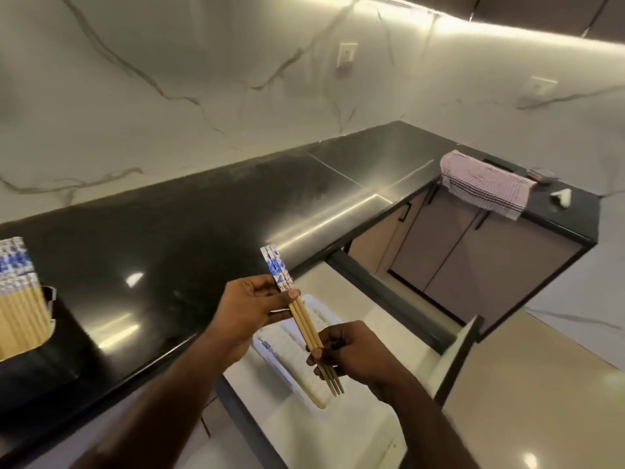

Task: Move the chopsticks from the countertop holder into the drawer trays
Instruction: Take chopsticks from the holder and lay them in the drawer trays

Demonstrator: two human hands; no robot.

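Both hands hold a small bundle of three bamboo chopsticks (306, 324) with blue-and-white patterned tops, over the open drawer. My left hand (252, 308) pinches the bundle just below the patterned ends. My right hand (350, 352) grips it near the plain tips. Under the bundle lies a white drawer tray (309, 374), with at least one patterned chopstick lying in it. The black countertop holder (47, 340) stands at the far left, packed with several more chopsticks (17, 299) standing upright.
The black countertop (209, 214) runs from left to a corner at the back right, where a striped cloth (487, 184) hangs over the edge. The open drawer's dark front panel (456, 360) juts out to my right. Cabinet doors (473, 258) lie beyond.
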